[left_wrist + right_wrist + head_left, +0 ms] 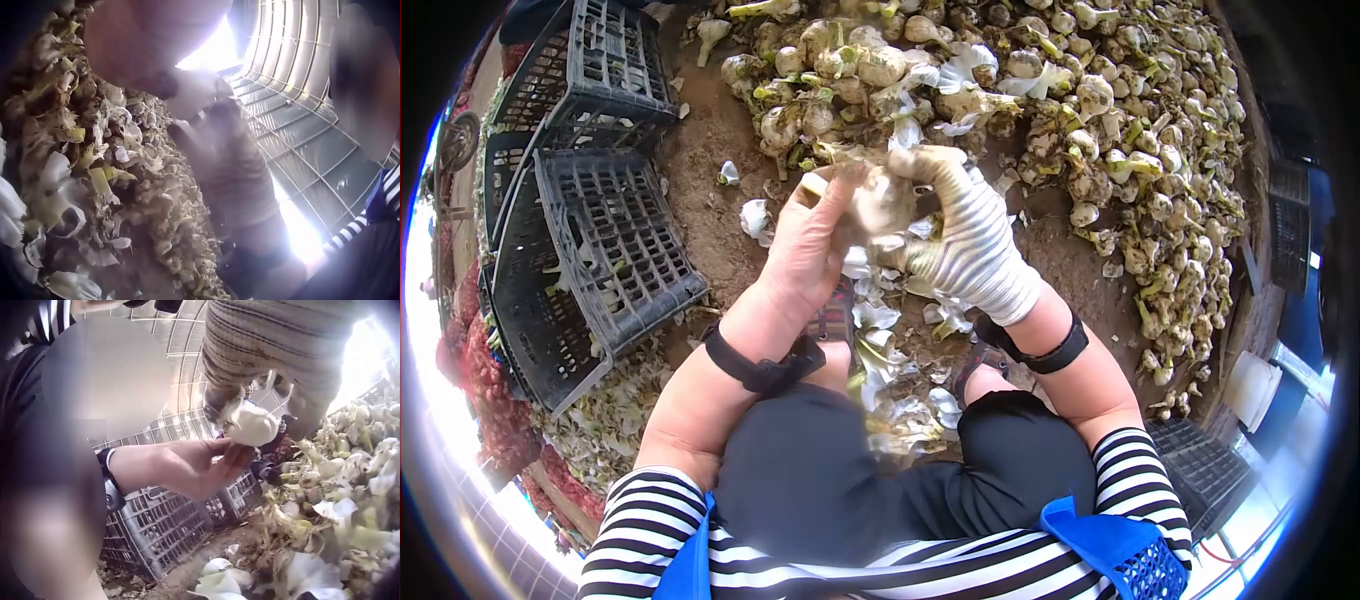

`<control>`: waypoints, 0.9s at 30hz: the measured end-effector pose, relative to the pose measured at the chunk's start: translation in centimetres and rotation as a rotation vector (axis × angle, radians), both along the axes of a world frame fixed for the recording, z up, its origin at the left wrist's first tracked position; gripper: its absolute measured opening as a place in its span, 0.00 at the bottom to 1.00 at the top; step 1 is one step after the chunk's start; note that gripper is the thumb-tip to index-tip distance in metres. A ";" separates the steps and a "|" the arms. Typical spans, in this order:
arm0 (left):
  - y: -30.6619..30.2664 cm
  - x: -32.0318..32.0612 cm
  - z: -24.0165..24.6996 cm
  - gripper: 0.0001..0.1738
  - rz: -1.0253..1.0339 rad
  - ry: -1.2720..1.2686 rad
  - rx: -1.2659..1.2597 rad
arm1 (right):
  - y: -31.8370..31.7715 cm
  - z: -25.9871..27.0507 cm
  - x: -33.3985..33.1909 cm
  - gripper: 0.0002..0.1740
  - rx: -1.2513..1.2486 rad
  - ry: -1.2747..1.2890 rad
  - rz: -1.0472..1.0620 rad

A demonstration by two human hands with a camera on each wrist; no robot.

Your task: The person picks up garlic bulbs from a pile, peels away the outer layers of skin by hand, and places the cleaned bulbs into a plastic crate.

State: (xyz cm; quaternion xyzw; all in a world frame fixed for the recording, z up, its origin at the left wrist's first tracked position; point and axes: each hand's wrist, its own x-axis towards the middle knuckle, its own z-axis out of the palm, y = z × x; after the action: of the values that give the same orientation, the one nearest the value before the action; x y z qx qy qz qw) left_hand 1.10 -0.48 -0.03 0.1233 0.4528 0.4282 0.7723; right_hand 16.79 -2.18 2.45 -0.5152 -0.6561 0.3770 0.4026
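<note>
A pale garlic bulb (251, 425) is held between both hands in front of the person's knees; it is blurred in the head view. The bare left hand (802, 245) grips it from the left, thumb raised along its side. In the right wrist view, the left hand's fingertips (240, 456) support the bulb's underside. The right hand (975, 245), in a striped knit glove, curls its fingers and thumb around the other side. The left wrist view shows the glove (234, 169) close against the bulb (192, 90). Loose white skins (875, 320) lie on the ground below.
A large heap of garlic (1140, 150) spreads across the front and right. Black plastic crates (615, 240) stand tilted at the left, near red mesh sacks (495, 380). Another dark crate (1200, 465) sits at the right. Bare dirt (710, 190) shows between crates and heap.
</note>
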 end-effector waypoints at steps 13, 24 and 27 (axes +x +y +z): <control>-0.1 -0.7 -0.5 0.11 0.033 0.065 -0.023 | -2.5 -0.2 -1.8 0.13 0.103 -0.021 0.209; -0.2 -0.8 0.0 0.11 0.102 0.050 -0.032 | -2.1 0.3 -1.8 0.12 0.140 -0.137 0.197; 0.1 -0.8 0.4 0.13 0.125 -0.089 -0.018 | -4.5 -1.0 -2.8 0.08 0.149 -0.143 0.456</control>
State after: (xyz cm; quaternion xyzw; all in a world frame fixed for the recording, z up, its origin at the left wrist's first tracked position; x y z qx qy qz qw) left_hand 0.32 -0.38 0.40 0.0688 0.4286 0.4765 0.7646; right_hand 14.03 -6.67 1.43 -0.3481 -0.8082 0.3712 0.2964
